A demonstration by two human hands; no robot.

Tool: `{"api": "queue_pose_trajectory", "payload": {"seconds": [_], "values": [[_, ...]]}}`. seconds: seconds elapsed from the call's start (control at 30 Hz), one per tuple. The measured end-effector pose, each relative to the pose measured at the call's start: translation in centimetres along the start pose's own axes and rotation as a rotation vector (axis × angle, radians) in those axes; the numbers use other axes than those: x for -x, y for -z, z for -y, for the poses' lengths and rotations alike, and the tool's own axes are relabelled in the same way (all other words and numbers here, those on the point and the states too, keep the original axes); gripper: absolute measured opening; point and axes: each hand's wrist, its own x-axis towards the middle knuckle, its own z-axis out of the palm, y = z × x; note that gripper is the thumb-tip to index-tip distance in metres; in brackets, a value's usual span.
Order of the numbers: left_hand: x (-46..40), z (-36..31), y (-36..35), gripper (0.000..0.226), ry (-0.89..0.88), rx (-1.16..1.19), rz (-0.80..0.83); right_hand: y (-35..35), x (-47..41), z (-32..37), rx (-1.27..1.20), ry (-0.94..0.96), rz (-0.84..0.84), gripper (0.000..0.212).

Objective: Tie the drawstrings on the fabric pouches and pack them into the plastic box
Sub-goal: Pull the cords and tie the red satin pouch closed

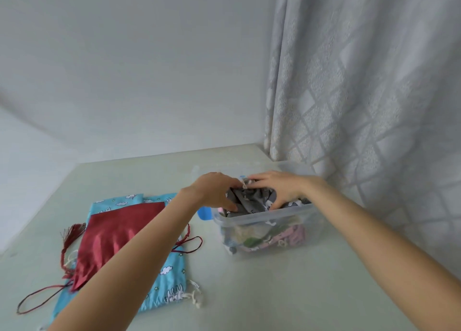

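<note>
Gripping a grey printed fabric pouch (252,201) from both sides, left hand (216,189) and right hand (279,188) hold it atop the clear plastic box (264,227), already part-filled. Left on the desk (274,293): red satin pouch (112,233) over blue cloud-print pouch (172,270).

A pale green counter (262,293) with a smooth, faintly shiny top runs back to a plain whitish wall (137,68). On the right, a light grey curtain (361,81) hangs in loose folds, patterned with a lattice of diamond shapes. Its lower part falls behind the counter's far right corner, close to the edge.
</note>
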Motion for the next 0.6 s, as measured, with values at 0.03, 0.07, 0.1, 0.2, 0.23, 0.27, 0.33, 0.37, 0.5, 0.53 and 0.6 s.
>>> {"api": "queue_pose_trajectory", "payload": {"seconds": [0.03,0.07,0.1,0.2,0.23,0.27,0.33,0.37,0.5,0.53,0.6], "values": [[-0.1,0.0,0.0,0.057,0.003,-0.015,0.015,-0.3,-0.6,0.3,0.045,0.0,0.022,0.088],[-0.1,-0.1,0.0,0.057,0.009,-0.017,0.017,-0.6,-1.1,0.4,0.084,-0.005,0.037,0.087],[-0.1,-0.1,0.1,0.056,0.019,-0.005,0.0,-0.6,-1.4,0.7,0.123,-0.009,0.041,0.087],[0.5,0.0,0.6,0.044,0.047,0.102,-0.151,-0.3,-1.4,0.6,0.138,-0.022,-0.003,0.09],[0.9,0.2,0.6,0.04,0.045,0.13,-0.224,-0.1,-1.1,0.5,0.082,-0.016,-0.028,0.091],[1.3,0.4,0.4,0.036,0.04,0.154,-0.304,0.3,-0.6,0.4,-0.006,-0.012,-0.059,0.089],[2.3,0.7,0.0,0.029,0.032,0.224,-0.473,1.3,1.0,0.9,-0.214,0.003,-0.167,0.077],[3.1,0.9,-0.3,0.025,0.039,0.261,-0.554,1.7,1.7,1.6,-0.304,0.017,-0.237,0.066],[6.9,1.8,-1.0,0.024,0.105,0.343,-0.766,3.1,3.5,5.8,-0.494,0.077,-0.551,0.031],[8.4,2.5,-1.3,0.025,0.145,0.378,-0.773,3.1,3.3,7.6,-0.527,0.118,-0.598,0.027],[11.2,4.1,-2.0,0.026,0.219,0.459,-0.75,2.7,2.5,10.9,-0.572,0.196,-0.657,0.021]]}}
